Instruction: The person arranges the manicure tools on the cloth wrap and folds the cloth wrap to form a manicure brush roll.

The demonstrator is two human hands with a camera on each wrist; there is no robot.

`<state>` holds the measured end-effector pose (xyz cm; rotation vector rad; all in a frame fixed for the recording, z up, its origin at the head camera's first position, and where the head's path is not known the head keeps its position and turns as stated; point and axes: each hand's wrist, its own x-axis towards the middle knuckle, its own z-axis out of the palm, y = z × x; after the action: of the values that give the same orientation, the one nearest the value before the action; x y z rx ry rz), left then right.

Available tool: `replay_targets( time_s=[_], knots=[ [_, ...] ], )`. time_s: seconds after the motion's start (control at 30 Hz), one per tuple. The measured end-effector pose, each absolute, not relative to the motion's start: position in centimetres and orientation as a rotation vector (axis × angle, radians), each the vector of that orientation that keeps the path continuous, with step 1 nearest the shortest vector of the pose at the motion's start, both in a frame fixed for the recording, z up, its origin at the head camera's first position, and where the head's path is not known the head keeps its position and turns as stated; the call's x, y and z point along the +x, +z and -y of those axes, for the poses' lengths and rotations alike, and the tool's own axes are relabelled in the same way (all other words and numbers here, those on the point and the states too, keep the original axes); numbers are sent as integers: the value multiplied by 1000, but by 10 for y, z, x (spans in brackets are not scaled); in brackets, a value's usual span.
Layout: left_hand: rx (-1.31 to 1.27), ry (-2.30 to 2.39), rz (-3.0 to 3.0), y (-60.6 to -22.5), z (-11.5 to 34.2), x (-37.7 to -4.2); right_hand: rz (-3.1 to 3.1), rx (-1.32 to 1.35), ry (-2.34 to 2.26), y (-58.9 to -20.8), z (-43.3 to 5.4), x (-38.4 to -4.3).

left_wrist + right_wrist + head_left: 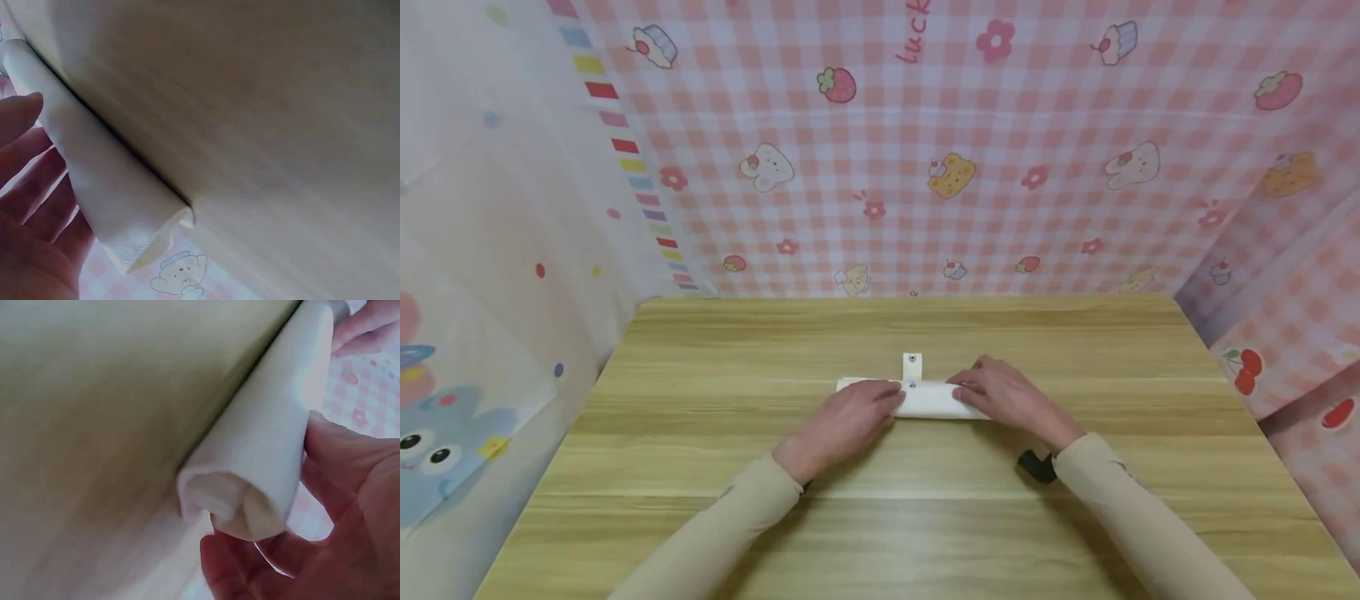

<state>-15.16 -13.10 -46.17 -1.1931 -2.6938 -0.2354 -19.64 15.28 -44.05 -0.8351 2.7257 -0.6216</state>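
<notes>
A white roll (936,402) of leather-like sheet lies crosswise on the wooden table, towards its far side. From its far edge a short white strap (912,365) with a metal snap sticks out, pointing away from me. My left hand (850,415) holds the roll's left part, its thumb and fingers along the far side in the left wrist view. At the right end, my right hand (1011,404) grips the roll between thumb and fingers. The right wrist view shows the open end (231,503) of the roll, with loose inner layers. What lies inside is unclear.
The wood-grain table (925,533) extends around the roll on all sides. A pink checked cloth (880,167) hangs behind it, and a pale printed cloth (490,250) hangs at the left. A small black object (1036,467) is at my right wrist.
</notes>
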Motion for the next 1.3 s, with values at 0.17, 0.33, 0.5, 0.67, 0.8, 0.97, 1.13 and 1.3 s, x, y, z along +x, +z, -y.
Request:
replay_targets(
  time_s=[0.17, 0.33, 0.5, 0.67, 0.8, 0.97, 1.13, 1.3],
  knots=[
    [-1180, -242, 2738, -460, 126, -152, -2695, -826, -659, -436, -145, -201],
    [-1167, -214, 2757, -458, 122, -152, -2598, -750, -817, -437, -127, -207],
    [-1136, -256, 2790, -456, 120, -154, -2566, -647, -991, -444, -112, -217],
    [-1116, -383, 2819, -456, 121, -158, -2558, -552, -1151, -449, -105, -222],
    [-1111, -457, 2833, -458, 124, -160, -2615, -549, -1193, -453, -102, -221],
    [-1076, -520, 2850, -459, 128, -163, -2746, -698, -1117, -454, -100, -216],
    [-1035, -570, 2879, -457, 130, -165, -2846, -922, -961, -453, -98, -211],
    [-1012, -606, 2895, -457, 132, -165, -2872, -1021, -848, -453, -97, -207]
  ],
)
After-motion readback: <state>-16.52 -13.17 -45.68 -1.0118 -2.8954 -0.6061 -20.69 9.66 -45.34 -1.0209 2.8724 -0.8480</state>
